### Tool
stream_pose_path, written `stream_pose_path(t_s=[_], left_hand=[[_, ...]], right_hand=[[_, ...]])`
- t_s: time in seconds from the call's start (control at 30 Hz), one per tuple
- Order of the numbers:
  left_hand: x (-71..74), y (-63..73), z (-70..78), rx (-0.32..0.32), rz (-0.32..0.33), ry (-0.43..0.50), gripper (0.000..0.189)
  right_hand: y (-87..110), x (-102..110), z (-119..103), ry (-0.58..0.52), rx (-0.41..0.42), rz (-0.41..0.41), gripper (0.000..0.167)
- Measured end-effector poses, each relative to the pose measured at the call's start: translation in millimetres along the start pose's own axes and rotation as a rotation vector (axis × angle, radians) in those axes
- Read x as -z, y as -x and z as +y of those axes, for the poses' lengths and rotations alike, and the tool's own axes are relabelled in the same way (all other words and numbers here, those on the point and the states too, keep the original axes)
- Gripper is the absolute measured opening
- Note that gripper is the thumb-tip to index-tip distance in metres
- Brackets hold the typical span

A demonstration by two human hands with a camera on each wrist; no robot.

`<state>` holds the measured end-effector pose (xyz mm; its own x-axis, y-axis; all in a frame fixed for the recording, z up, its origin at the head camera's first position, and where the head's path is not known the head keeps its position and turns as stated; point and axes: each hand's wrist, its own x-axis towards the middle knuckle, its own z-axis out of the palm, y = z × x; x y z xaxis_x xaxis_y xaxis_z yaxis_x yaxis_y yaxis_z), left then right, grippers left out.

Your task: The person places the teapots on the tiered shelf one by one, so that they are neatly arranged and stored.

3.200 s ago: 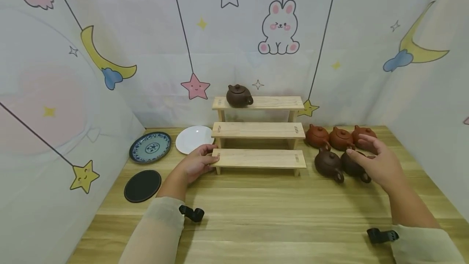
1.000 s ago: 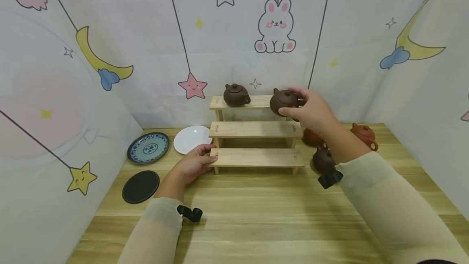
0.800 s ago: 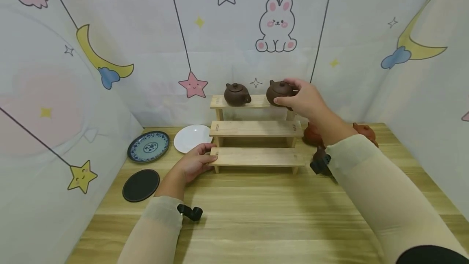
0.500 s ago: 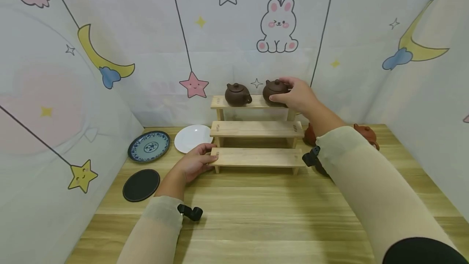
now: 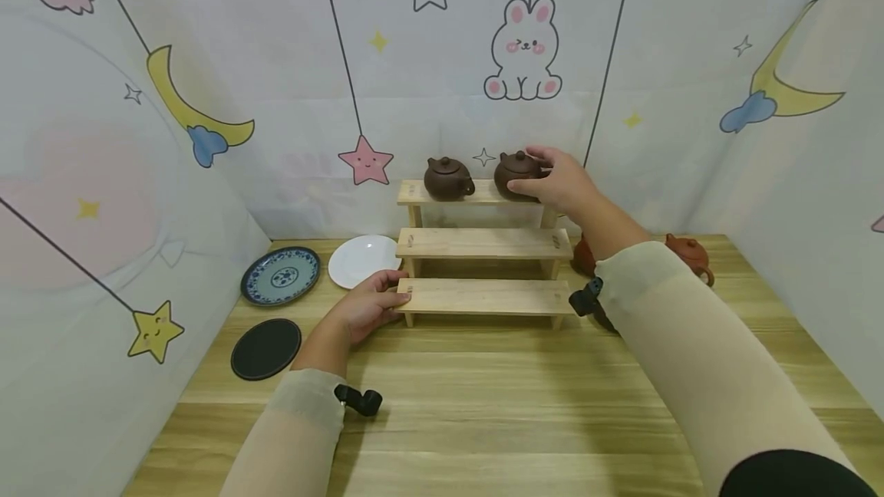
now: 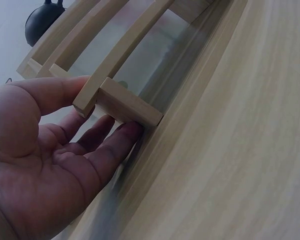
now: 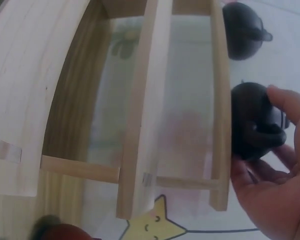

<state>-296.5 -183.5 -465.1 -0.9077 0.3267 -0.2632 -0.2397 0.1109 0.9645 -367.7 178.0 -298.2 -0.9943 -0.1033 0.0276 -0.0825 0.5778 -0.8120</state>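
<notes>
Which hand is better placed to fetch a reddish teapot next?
Probably the right hand, once it releases the dark brown teapot: reddish teapots stand on that side. The left hand grips the wooden stand at its left end.

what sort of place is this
Probably a small staged tabletop display area, perhaps for filming: a wood-grain table enclosed at the back and both sides by a cartoon-printed backdrop, with two dark brown teapots on a three-tier wooden stand.

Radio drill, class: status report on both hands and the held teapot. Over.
Right hand holding dark teapot on top shelf. Left hand gripping left end of bottom shelf. Second teapot nearby, not touching; nothing visibly in the way.
</notes>
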Motion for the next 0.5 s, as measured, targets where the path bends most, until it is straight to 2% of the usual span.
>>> stream_pose_path(t_s=[0.2, 0.5], left_hand=[[0.7, -0.5, -1.1, 0.003, -0.003, -0.001, 0.06], [1.2, 0.4, 0.0, 0.001, -0.008, -0.002, 0.061]], right_hand=[[26.1, 7, 9, -0.009, 0.014, 0.037, 0.085], [88.9, 14, 46, -0.056, 0.019, 0.023, 0.092]])
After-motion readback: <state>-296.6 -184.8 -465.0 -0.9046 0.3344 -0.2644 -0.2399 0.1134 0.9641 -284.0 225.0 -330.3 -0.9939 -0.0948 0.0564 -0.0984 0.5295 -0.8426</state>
